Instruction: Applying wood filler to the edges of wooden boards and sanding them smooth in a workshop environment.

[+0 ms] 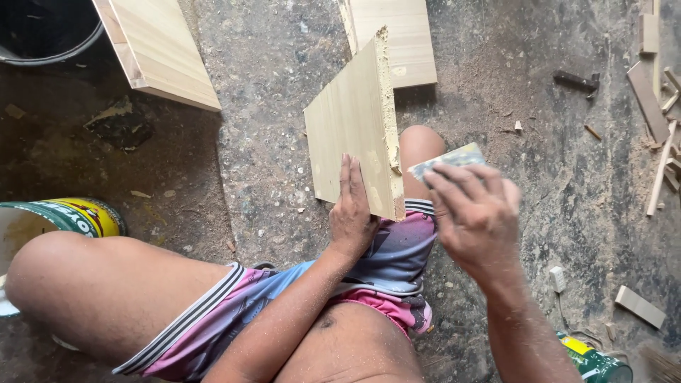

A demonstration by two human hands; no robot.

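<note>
A pale wooden board [351, 120] stands on edge against my right thigh, its rough edge smeared with light filler. My left hand [352, 209] lies flat on the board's face near its lower corner and holds it steady. My right hand [474, 216] grips a small flat scraper-like piece [448, 160], its tip close to the board's filled edge. Sawdust covers my forearms.
Two more pale boards lie on the concrete floor, one at the top left [159, 50] and one at the top centre [397, 35]. A yellow-green can [67, 216] stands at the left, another can [592, 362] at the bottom right. Wood offcuts [656, 106] litter the right side.
</note>
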